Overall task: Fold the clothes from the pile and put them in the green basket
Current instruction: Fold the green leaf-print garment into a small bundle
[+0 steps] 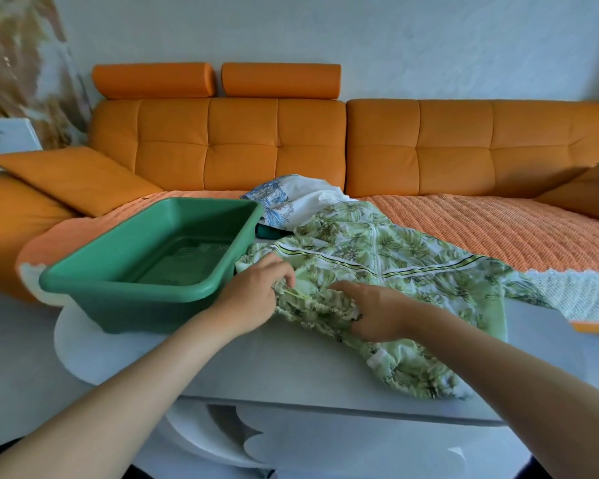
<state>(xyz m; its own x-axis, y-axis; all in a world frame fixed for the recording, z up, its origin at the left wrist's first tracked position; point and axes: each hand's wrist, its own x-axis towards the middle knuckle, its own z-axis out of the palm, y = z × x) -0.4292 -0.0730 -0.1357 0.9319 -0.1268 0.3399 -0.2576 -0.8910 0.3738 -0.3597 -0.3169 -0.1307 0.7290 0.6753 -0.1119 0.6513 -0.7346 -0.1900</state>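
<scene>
White table [291,368]: both hands, left [256,292], right [377,314], clutch bunched green leaf-print garment [377,257].

The single head-worn camera looks forward and down from close above the white table [291,368], with the left hand [253,293] and right hand [377,312] on the leaf-print garment [395,257] near mid-frame, facing the orange sofa [242,140] beyond.

Smooth plastic green basket [146,271], thin printed cloth garment [377,257], glossy white table [291,368], matt orange upholstered sofa [242,143].
</scene>
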